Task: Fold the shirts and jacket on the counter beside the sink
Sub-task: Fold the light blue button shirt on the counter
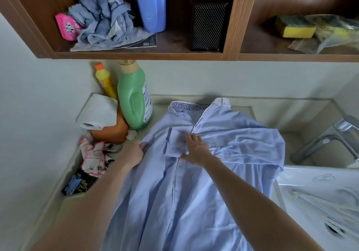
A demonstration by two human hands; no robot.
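A light blue button-up shirt (223, 182) lies spread front-up on the counter (64, 188), collar toward the wall, its hem hanging toward me. My left hand (134, 151) grips the shirt's left edge near the shoulder, fingertips tucked under the cloth. My right hand (196, 148) lies flat on the chest beside the button placket, fingers stretched out, pressing the cloth down. The shirt's right side drapes toward the sink. No other shirt or jacket shows.
A green detergent bottle (134, 99), a yellow bottle (104, 80), an orange tub with white paper (108, 128), a pink-edged rag (93, 157) and scissors crowd the counter's left corner. Sink (320, 196) and tap (328, 136) lie right. A wooden shelf (136, 55) hangs overhead.
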